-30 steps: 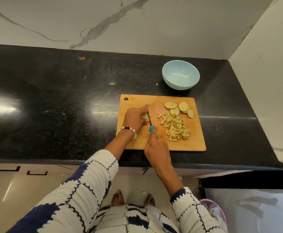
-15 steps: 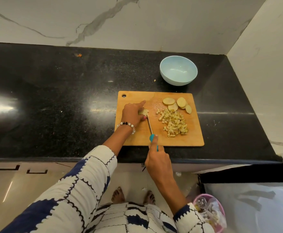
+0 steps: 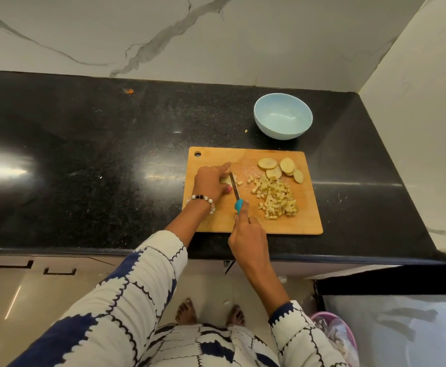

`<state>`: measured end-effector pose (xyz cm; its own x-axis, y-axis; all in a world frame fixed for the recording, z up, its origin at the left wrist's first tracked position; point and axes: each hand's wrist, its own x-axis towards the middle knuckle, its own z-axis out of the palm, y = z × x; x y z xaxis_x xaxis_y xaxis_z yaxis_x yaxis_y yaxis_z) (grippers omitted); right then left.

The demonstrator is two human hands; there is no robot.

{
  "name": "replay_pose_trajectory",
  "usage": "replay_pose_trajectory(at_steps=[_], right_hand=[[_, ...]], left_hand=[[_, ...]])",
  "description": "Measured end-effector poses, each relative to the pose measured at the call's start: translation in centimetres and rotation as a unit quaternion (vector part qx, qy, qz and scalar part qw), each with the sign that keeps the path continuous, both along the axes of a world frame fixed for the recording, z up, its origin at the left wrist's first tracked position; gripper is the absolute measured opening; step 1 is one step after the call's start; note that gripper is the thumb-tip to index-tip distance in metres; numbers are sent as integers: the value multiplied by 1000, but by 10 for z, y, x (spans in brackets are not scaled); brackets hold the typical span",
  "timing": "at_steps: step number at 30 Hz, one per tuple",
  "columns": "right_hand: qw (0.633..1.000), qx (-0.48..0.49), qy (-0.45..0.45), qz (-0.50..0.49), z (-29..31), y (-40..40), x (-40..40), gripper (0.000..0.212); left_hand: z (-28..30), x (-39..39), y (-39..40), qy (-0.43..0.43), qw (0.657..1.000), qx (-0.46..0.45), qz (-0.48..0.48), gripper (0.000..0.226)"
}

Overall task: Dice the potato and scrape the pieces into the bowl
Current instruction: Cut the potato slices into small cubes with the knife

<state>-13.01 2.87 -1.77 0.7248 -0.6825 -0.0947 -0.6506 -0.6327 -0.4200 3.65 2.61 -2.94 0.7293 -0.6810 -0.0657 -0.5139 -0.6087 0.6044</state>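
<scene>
Right hand (image 3: 248,234) grips the teal-handled knife (image 3: 235,192), blade down on the wooden cutting board (image 3: 306,221). Left hand (image 3: 211,181) curls over a potato piece (image 3: 225,180) beside the blade. Pile of diced potato (image 3: 275,197) right of it, round potato slices (image 3: 280,168) behind. Pale blue bowl (image 3: 282,116) beyond the board, on the black counter (image 3: 84,168).

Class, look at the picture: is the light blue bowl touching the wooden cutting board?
Apart. The head view shows a strip of black counter between the bowl and the far edge of the cutting board.

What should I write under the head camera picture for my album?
Left hand steadies potato, right hand slices with knife beside diced pile; bowl empty.
</scene>
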Motion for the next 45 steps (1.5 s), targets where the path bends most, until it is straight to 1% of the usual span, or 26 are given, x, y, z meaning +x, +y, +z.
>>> replay_pose_trajectory(at_steps=[4,7,9,13,15,20,25,28,32,34,36,38,39,42,45], right_hand=[[999,22,0,-47,-2,-1,-17,56],[997,13,-11,-74,-2,-1,-27,55],[997,10,-30,-69,1,1,-26,54],[999,10,-50,-17,6,6,-13,54],[999,2,-36,2,6,7,-6,54],[1000,-2,-2,6,5,1,2,54],[998,-21,55,27,7,2,8,58],[996,-38,74,32,5,1,20,61],[994,-10,101,47,7,5,9,67],[993,-38,96,52,6,14,-10,70],[988,-76,118,61,1,24,-27,77],[990,-99,89,52,-5,28,-32,76],[991,-75,93,62,-3,26,-30,73],[996,-18,70,59,3,15,-18,63],[999,4,45,-1,3,11,-16,62]], left_hand=[[0,0,1,10,1000,-6,6,71],[-1,0,1,13,1000,-6,11,71],[-1,2,1,14,1000,-1,8,70],[2,3,1,-1,1000,23,-7,68],[3,4,2,-15,999,42,-17,67],[4,4,3,-50,996,69,-37,69],[2,4,3,-33,999,37,-12,66],[4,5,3,-20,1000,23,-7,66],[3,3,3,-14,1000,14,1,66],[3,3,3,-12,1000,12,5,66],[3,3,3,-15,1000,15,6,66],[5,4,2,-15,1000,25,2,67],[5,4,2,-11,1000,28,2,68],[6,6,0,10,999,30,6,70],[6,7,-1,15,999,30,9,71]])
